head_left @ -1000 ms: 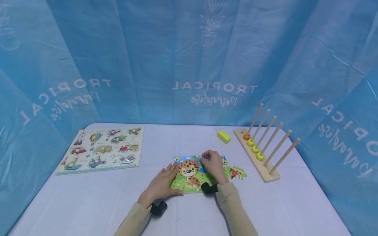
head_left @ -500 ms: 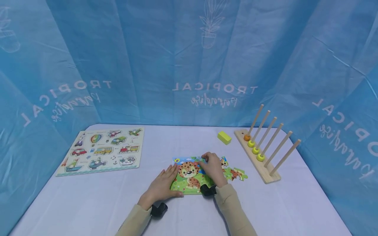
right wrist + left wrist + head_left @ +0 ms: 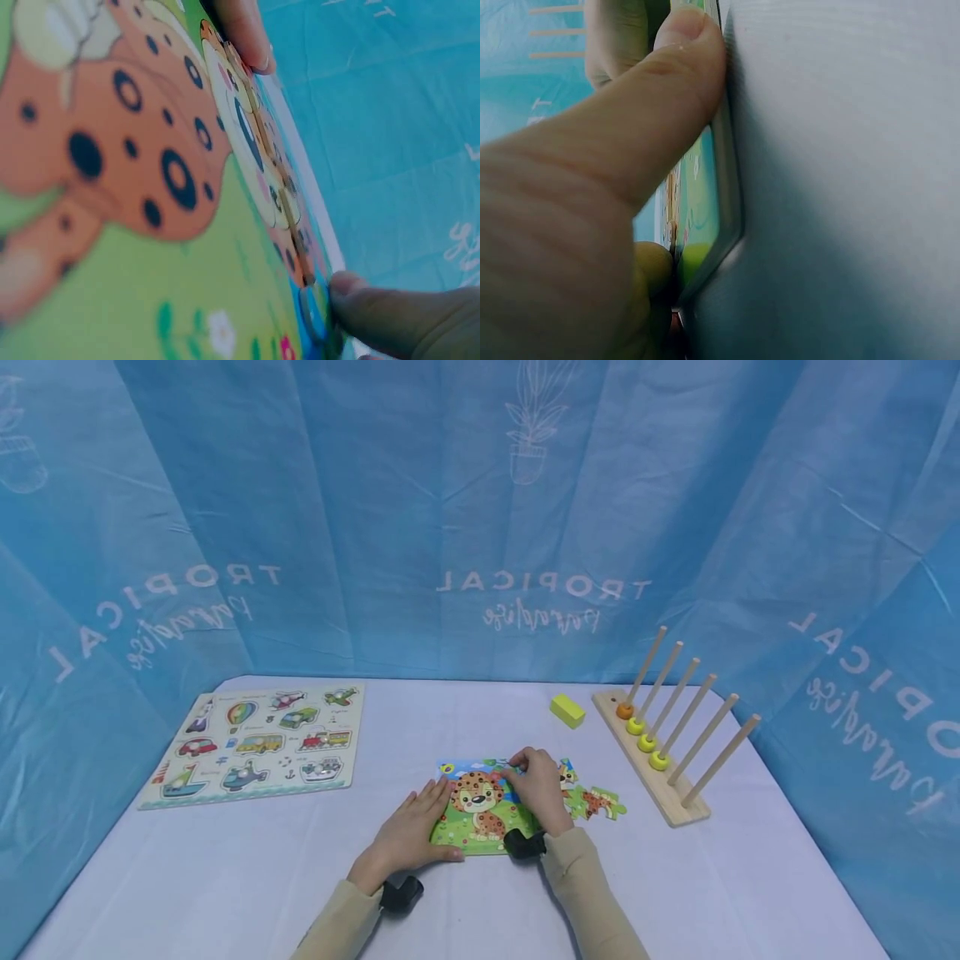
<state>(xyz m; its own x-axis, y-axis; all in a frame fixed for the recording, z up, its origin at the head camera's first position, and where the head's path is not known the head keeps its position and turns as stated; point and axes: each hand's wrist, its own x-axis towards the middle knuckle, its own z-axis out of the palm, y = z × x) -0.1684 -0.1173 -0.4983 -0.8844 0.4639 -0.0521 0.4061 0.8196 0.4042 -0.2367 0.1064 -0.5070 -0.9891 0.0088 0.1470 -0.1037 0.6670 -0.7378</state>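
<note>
A jigsaw puzzle [image 3: 491, 822] with a spotted leopard cub on green grass lies on the table between both hands. My left hand [image 3: 408, 835] rests along its left side, fingers pointing away and the thumb [image 3: 682, 67] against the near edge. At the upper right of the picture, my right hand [image 3: 542, 789] bends over the puzzle and pinches a puzzle piece, mostly hidden by the fingers. In the right wrist view the right thumb [image 3: 397, 315] touches a blue-green part at the rim, and raised seams run across the cub's head [image 3: 259, 142].
Loose joined puzzle pieces [image 3: 602, 803] lie right of the puzzle, partly behind the right hand. Farther back are a yellow block [image 3: 567, 711] and a wooden peg stand [image 3: 678, 806] with several beads. A vehicle peg board [image 3: 277, 785] lies at the left. Blue curtains [image 3: 390, 527] surround the table.
My right hand has shifted slightly left and toward me, its thumb and finger staying at the puzzle's upper right. The left hand has stayed in place.
</note>
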